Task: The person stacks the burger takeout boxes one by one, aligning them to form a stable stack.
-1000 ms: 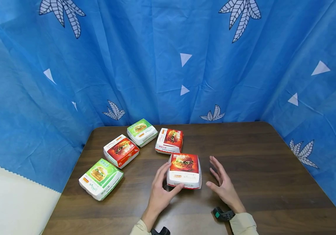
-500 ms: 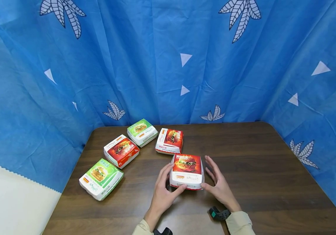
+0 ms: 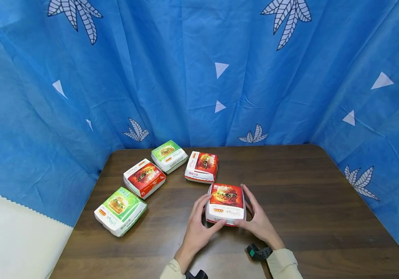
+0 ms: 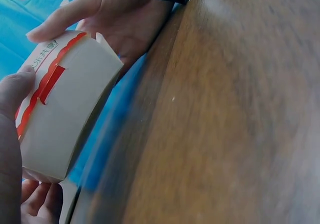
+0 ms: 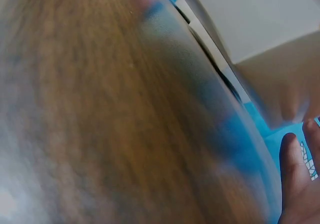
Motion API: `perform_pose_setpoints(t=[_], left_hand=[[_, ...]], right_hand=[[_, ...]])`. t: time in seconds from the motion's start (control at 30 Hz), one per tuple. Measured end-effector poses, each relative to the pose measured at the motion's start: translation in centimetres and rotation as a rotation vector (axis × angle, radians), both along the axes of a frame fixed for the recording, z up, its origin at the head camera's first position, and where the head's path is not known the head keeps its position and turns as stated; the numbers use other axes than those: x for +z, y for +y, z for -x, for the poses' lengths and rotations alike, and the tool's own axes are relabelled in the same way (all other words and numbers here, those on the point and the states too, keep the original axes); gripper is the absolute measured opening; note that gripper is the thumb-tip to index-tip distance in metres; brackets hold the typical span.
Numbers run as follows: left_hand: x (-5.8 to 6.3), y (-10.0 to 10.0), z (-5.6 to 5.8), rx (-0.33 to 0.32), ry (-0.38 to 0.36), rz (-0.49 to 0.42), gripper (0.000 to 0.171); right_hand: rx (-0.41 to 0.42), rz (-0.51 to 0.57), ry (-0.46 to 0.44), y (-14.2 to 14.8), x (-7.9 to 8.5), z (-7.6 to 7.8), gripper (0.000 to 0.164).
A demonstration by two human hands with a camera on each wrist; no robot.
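Observation:
A red and white burger box (image 3: 225, 204) is between my two hands near the middle of the table. My left hand (image 3: 199, 229) grips its left side, thumb at the front face and fingers along the side. On the opposite side my right hand (image 3: 259, 223) holds it, thumb at the front right corner and fingers by the right wall. The left wrist view shows the box's white face (image 4: 75, 103) with a red wavy stripe, both thumbs at its edge. In the right wrist view, fingertips (image 5: 291, 151) are right at the white carton wall.
Behind the held box stands another red burger box (image 3: 202, 167). To the left lie a green box (image 3: 169, 156), a red box (image 3: 144, 178) and a nearer green box (image 3: 120, 211). A blue curtain (image 3: 199, 77) borders the dark wooden table (image 3: 307, 193) behind and at the sides.
The burger box has slid a little to the right with my left hand on it. My right hand has moved left, from apart to against the box. The other boxes have stayed put.

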State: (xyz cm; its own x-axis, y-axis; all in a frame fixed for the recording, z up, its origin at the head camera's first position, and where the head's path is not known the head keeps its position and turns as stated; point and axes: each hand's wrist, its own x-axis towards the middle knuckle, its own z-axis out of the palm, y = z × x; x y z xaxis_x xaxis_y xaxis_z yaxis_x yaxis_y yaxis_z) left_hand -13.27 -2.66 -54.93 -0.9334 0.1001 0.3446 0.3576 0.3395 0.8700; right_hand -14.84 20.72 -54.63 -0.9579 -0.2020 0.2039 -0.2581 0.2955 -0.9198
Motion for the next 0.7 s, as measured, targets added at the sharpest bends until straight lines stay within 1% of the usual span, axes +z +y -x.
perform_pose_setpoints(t=[0.07, 0.27, 0.43, 0.6, 0.7], left_hand=[[-0.02, 0.09, -0.04, -0.016, 0.003, -0.005, 0.08], [-0.1, 0.28, -0.08, -0.073, -0.022, -0.051, 0.07], [-0.28, 0.38, 0.06, -0.068, -0.044, -0.063, 0.069], [-0.27, 0.35, 0.09, -0.068, -0.054, -0.062, 0.069], [-0.22, 0.32, 0.0, -0.074, -0.073, -0.055, 0.071]], right_hand=[[-0.01, -0.016, -0.015, -0.02, 0.03, -0.01, 0.107], [-0.041, -0.052, -0.073, -0.08, 0.15, 0.06, 0.106], [-0.026, -0.049, -0.112, -0.24, 0.41, 0.06, 0.114], [-0.032, -0.11, -0.098, -0.43, 0.38, 0.03, 0.124], [-0.033, -0.136, -0.086, -0.4, 0.25, 0.01, 0.128]])
